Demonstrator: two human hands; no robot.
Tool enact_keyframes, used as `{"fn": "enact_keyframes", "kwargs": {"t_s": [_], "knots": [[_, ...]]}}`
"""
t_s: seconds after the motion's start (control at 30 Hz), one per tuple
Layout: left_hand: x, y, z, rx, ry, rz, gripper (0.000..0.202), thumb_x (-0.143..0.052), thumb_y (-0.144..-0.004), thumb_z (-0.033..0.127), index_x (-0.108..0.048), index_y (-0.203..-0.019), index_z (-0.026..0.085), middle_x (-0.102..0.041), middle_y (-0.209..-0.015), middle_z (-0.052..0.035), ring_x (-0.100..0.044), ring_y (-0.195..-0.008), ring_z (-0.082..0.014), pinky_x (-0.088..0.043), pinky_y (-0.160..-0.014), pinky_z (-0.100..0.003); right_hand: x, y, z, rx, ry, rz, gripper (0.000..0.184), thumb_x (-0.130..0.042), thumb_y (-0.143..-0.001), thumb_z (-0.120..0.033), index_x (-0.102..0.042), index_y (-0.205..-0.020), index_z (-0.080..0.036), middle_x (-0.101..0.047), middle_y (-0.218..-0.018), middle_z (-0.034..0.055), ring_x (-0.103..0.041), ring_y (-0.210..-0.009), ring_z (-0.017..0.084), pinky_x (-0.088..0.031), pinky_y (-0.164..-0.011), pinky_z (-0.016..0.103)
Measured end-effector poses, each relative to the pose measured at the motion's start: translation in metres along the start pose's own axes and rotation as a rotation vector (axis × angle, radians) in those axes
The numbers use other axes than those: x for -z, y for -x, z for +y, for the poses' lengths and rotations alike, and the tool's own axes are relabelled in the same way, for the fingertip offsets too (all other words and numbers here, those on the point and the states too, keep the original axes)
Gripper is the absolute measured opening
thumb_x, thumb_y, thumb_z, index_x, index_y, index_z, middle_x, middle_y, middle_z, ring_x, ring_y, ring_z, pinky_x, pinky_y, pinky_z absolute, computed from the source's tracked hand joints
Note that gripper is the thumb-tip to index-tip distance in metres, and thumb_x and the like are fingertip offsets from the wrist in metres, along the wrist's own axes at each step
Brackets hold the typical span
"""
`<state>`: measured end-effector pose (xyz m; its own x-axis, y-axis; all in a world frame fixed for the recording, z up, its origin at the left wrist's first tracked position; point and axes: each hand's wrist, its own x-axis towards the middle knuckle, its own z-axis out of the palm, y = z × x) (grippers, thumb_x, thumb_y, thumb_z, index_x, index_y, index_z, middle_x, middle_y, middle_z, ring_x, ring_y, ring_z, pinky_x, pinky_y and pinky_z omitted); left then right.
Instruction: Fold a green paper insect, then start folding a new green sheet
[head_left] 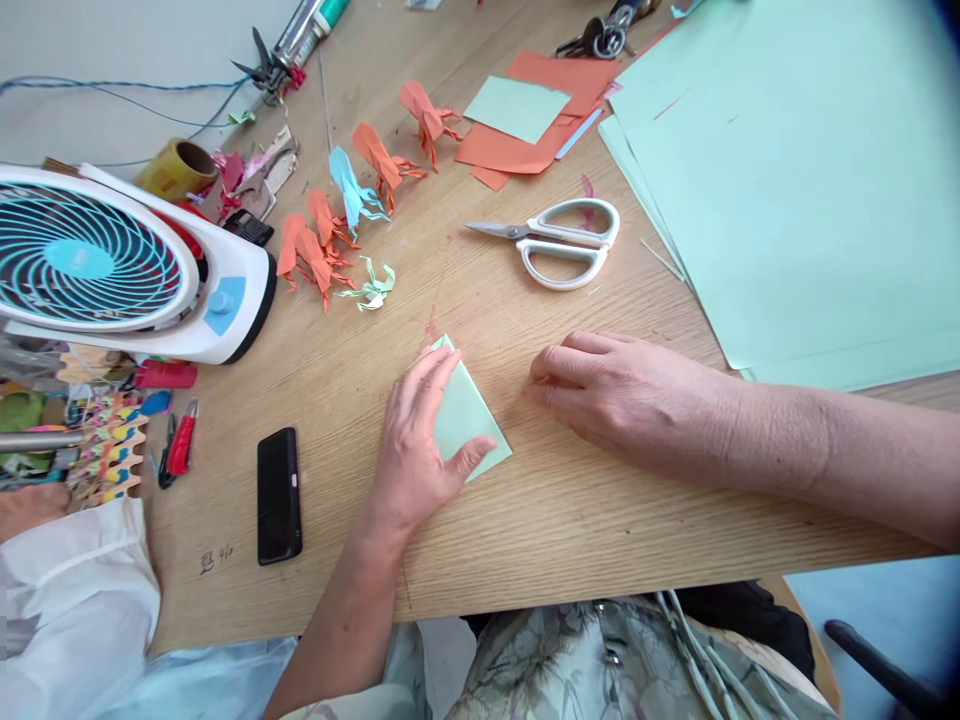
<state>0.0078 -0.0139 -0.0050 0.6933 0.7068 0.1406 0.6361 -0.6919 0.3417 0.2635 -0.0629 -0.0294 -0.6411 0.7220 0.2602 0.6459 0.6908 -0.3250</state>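
A folded piece of pale green paper (469, 405) lies flat on the wooden table. My left hand (424, 430) rests on it with fingers outstretched and thumb apart, covering its left part. To the right of the paper, my right hand (592, 385) lies on the table, apart from it. Its fingers are curled together, and their tips are partly hidden, so I cannot make out whether anything is between them. Beyond my hands lie white-handled scissors (566, 245), blades pointing left. A small pale green folded paper figure (371, 285) sits farther left.
Several orange folded figures (307, 250) and a blue one (352, 188) stand behind. Orange sheets (517, 150) and large green sheets (810, 180) lie at the back and right. A fan (225, 270), a phone (278, 495) and another person's white sleeve (82, 590) are at left.
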Motion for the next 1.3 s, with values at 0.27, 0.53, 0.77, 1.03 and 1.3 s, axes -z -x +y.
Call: {"fn": "enact_keyframes", "kwargs": {"t_s": [0.27, 0.53, 0.77, 1.03, 1.3], "knots": [[-0.008, 0.018, 0.012, -0.011, -0.133, -0.151, 0.092, -0.060, -0.087, 0.063, -0.020, -0.158, 0.020, -0.032, -0.161, -0.0191, -0.026, -0.151, -0.0358, -0.033, -0.119, -0.058, 0.001, -0.002, 0.000, 0.003, 0.036, -0.005, 0.018, -0.046, -0.097, -0.012, -0.063, -0.092, -0.014, -0.059, -0.100, 0.0133, -0.051, -0.091, 0.024, -0.044, -0.075, 0.037], [0.004, 0.021, 0.005, -0.162, -0.241, 0.255, 0.022, -0.053, -0.099, 0.019, -0.069, -0.114, 0.020, -0.078, -0.108, -0.0051, -0.074, -0.100, -0.0195, -0.060, -0.092, -0.036, 0.001, -0.002, 0.002, 0.024, 0.044, 0.031, 0.019, -0.045, -0.096, -0.007, -0.063, -0.093, -0.012, -0.060, -0.098, 0.0128, -0.051, -0.090, 0.022, -0.043, -0.075, 0.035], [0.000, 0.012, -0.004, -0.065, -0.152, 0.101, 0.050, -0.060, -0.094, 0.042, -0.054, -0.137, 0.018, -0.059, -0.143, -0.0137, -0.050, -0.138, -0.0298, -0.045, -0.112, -0.053, 0.006, -0.004, 0.000, 0.007, 0.038, 0.048, 0.018, -0.046, -0.097, -0.009, -0.063, -0.091, -0.012, -0.060, -0.094, 0.0115, -0.052, -0.082, 0.020, -0.042, -0.073, 0.033], [-0.006, 0.016, -0.013, -0.209, -0.271, 0.140, 0.026, -0.061, -0.095, 0.027, -0.065, -0.120, 0.019, -0.073, -0.123, -0.0098, -0.066, -0.119, -0.0264, -0.044, -0.111, -0.052, 0.003, -0.004, 0.002, 0.016, 0.079, 0.033, 0.015, -0.049, -0.095, -0.010, -0.063, -0.091, -0.013, -0.060, -0.093, 0.0110, -0.051, -0.080, 0.021, -0.042, -0.072, 0.034], [-0.004, 0.015, -0.013, -0.104, -0.156, 0.200, 0.025, -0.064, -0.093, 0.029, -0.066, -0.116, 0.019, -0.071, -0.124, -0.0105, -0.064, -0.123, -0.0262, -0.049, -0.107, -0.049, 0.002, -0.003, 0.002, 0.015, 0.056, 0.059, 0.020, -0.045, -0.098, -0.011, -0.063, -0.091, -0.014, -0.060, -0.093, 0.0102, -0.053, -0.082, 0.021, -0.044, -0.073, 0.034]]}}
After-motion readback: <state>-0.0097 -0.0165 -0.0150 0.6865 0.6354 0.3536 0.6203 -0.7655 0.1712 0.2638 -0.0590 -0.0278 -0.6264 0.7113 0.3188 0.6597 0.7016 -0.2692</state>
